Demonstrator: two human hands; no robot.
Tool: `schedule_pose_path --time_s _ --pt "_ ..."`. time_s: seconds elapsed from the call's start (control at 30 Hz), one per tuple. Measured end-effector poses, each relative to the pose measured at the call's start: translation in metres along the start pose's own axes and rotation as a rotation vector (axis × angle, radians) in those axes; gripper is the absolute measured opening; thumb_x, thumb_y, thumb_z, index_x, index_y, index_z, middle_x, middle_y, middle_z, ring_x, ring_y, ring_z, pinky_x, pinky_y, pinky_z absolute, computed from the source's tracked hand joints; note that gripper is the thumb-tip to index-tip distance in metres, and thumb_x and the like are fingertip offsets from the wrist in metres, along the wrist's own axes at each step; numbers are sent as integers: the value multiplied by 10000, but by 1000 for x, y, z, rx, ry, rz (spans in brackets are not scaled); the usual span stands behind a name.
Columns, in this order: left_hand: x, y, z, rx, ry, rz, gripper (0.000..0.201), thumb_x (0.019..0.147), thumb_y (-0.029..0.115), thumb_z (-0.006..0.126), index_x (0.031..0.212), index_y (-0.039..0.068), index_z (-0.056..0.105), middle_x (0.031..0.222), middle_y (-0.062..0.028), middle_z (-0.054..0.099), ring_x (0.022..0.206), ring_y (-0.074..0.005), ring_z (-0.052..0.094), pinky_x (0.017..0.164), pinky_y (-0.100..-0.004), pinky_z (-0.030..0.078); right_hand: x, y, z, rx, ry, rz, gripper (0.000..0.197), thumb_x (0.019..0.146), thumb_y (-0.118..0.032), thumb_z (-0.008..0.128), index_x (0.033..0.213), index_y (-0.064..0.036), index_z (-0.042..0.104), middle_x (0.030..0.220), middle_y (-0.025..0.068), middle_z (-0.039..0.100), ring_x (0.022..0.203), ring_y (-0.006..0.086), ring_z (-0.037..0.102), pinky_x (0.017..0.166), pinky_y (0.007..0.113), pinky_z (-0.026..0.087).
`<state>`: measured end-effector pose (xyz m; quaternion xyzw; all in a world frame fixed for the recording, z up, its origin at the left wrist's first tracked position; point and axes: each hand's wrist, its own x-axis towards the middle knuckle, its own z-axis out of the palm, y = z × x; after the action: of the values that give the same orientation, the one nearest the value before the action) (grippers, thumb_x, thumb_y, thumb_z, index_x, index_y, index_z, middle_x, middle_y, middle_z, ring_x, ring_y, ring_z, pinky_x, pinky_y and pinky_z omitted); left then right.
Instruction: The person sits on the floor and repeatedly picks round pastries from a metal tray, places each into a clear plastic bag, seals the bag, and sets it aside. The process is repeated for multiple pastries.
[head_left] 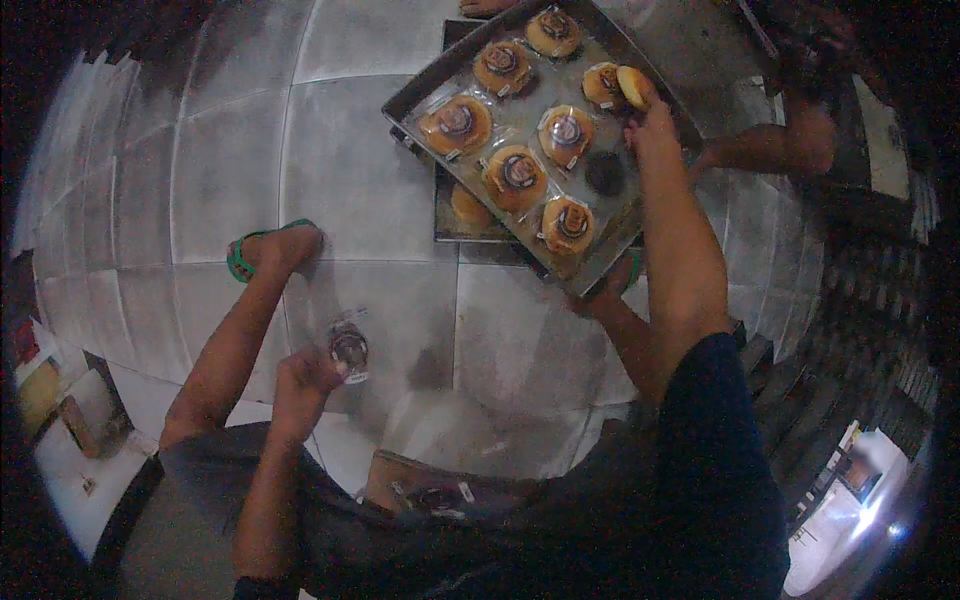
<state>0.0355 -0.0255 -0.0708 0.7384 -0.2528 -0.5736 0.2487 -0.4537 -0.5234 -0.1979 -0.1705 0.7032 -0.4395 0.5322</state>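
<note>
My right hand (655, 122), at the far right of a metal tray (608, 132), is closed on a plain round bun (632, 88), lifted above the tray. Just beside that bun sits a bun in clear wrapping (601, 87). Several more buns in clear bags with dark round labels lie on the tray, among them one in the middle (515, 174) and one at the near end (568, 222). Lower left, over the floor, my left hand (303, 385) pinches a clear plastic bag (349, 348) with a dark round print; it looks flat.
Under the tray shows another tray (446, 225) with a bun in it. A shallow box (385, 480) with small wrappers is at my lap. My sandalled foot (275, 248) rests on the tiled floor (370, 180). Another person's bare limb (770, 150) is right of the tray.
</note>
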Motion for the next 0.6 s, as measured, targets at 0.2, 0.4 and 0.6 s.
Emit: schedule_pose_path --time_s 0.2,0.4,0.6 --pt "-12 -11 -23 -474 -16 -279 314 986 368 719 1034 71 629 845 -15 586 715 -146 569 634 -304 505 -115 23 22 322 7 -144 535 858 -112 788 1329 -15 555 1338 126 594 1219 301 616 1082 501 526" --pt "-28 13 -4 -1430 62 -260 185 1032 278 612 1048 96 639 811 5 609 718 -171 584 672 -317 568 -377 49 25 220 -861 209 528 895 -63 697 1385 5 511 1300 120 624 1166 277 656 918 410 643" --pt "-67 47 -4 -1574 48 -101 292 1072 395 526 1067 125 638 955 -22 677 845 -202 676 744 -348 611 -639 48 -3 -76 -713 -661 473 896 -15 663 1350 8 536 1188 123 672 1078 177 678 830 340 628"
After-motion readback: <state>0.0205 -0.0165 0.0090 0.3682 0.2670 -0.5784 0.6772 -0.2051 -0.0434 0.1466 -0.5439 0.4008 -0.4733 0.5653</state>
